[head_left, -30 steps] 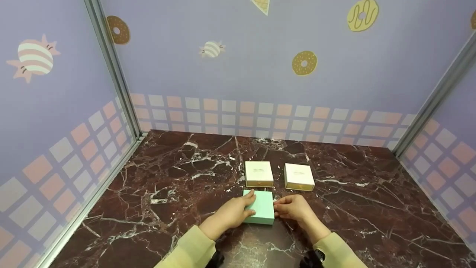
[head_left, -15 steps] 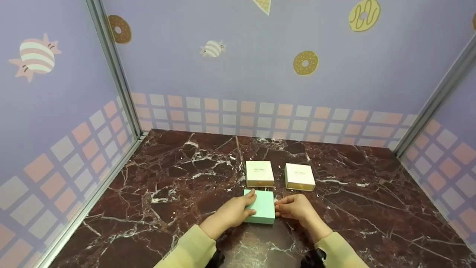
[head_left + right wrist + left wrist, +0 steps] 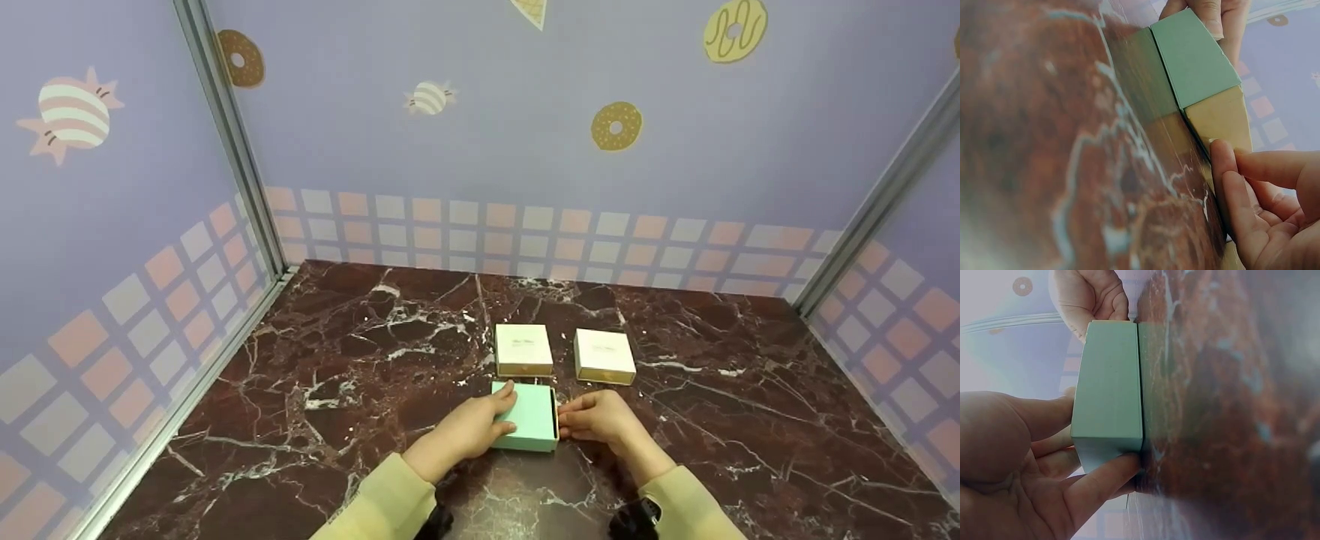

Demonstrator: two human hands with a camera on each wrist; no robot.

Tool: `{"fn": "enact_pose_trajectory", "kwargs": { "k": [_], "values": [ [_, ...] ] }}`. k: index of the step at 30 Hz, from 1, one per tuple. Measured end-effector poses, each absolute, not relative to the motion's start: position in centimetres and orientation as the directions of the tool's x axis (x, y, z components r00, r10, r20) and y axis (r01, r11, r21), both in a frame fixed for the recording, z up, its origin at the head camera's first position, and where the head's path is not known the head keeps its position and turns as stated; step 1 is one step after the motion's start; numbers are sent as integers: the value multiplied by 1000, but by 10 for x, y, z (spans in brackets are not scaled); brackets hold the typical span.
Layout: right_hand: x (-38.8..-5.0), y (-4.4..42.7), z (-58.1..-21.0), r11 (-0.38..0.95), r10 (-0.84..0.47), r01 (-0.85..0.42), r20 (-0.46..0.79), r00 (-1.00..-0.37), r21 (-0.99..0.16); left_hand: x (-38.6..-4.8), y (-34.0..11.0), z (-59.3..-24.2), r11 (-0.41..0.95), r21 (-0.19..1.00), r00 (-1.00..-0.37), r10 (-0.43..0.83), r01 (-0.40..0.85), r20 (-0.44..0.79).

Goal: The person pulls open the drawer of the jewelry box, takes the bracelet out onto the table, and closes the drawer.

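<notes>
By the left hand (image 3: 461, 431), the green box (image 3: 529, 416) is gripped at its left end, thumb and fingers spread around it. By the right hand (image 3: 600, 420), the yellow drawer (image 3: 1216, 118) is pinched at its outer end, fingertips bunched; whether a tab is held cannot be told. Flat on the marbled table (image 3: 360, 427) the box is seated, its drawer exposed a little on the right. Just behind, one white box (image 3: 523, 349) is placed, and another white box (image 3: 604, 355) is set apart to its right.
</notes>
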State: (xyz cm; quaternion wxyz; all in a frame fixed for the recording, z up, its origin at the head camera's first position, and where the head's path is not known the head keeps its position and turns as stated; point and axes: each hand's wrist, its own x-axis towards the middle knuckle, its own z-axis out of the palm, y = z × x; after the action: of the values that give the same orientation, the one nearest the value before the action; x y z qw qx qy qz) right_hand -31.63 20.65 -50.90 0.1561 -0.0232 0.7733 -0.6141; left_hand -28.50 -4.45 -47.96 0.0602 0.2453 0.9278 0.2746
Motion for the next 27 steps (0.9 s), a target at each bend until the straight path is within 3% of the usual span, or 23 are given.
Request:
{"fn": "enact_pose_trajectory", "kwargs": {
  "k": [27],
  "values": [
    [-320,219,-506,302,-261,149,-232,-937,-942,-286,-45,-480,732,543,-873,488,413,6]
  ]
}}
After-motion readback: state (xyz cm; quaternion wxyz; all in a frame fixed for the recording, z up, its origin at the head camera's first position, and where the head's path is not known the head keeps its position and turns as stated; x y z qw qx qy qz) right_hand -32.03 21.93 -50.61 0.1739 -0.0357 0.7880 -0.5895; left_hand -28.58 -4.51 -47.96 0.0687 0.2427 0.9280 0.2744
